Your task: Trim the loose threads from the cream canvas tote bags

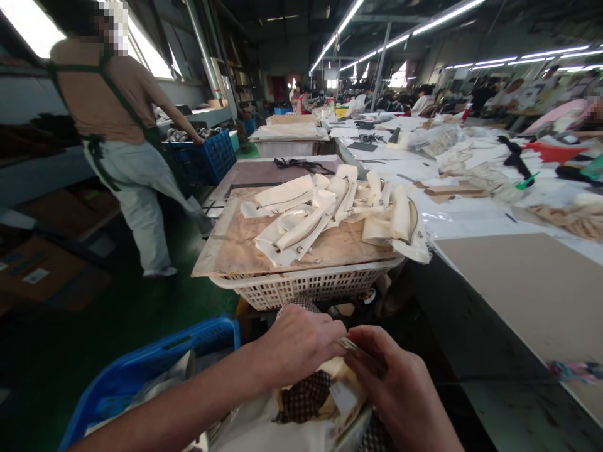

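Observation:
A cream fabric piece (301, 433), shaped like an unfinished bag, lies on my lap, with a brown checked patch and a small white label showing inside its opening. My left hand (304, 342) reaches across from the left and pinches the piece's upper edge. Close against it, my right hand (393, 376) grips the same edge from the right, thumb and fingers pressed together. The fingertips of both hands nearly meet there. Beyond them, several cream fabric pieces with zippers (306, 220) lie heaped on a worn brown board (221, 251).
The board rests on a white plastic basket (301, 285). A blue crate (155, 348) with cream pieces stands at my left. Along the right runs a long worktable (499, 376) with cloth and cardboard. At the left, a person (117, 125) in an apron holds another blue crate (207, 157).

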